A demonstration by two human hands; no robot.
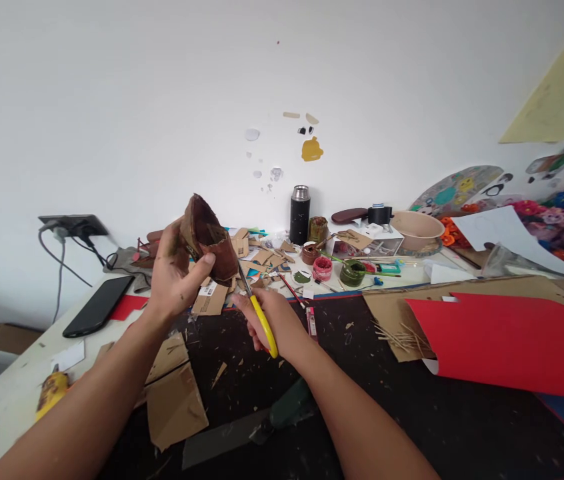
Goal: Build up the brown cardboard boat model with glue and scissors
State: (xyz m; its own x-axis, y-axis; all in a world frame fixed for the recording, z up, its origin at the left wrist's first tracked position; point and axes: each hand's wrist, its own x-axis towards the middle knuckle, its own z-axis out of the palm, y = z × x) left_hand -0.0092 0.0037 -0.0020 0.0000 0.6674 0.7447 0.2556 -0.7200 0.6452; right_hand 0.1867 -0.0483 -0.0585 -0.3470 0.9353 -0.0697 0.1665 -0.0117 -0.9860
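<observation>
My left hand [175,277] is raised above the table and grips a curved piece of brown-painted cardboard [207,237], thumb across its front. My right hand [275,320] is closed on yellow-handled scissors [263,319]. Their blades point up and left toward the lower right edge of the cardboard piece. Both forearms reach in from the bottom of the view.
A black mat [412,413] covers the table, with cardboard scraps [175,400], a red sheet [507,343], paint pots [352,272], a black flask [300,215], a bowl [417,229], a phone [98,305] and a wall socket [73,225] with cables at left.
</observation>
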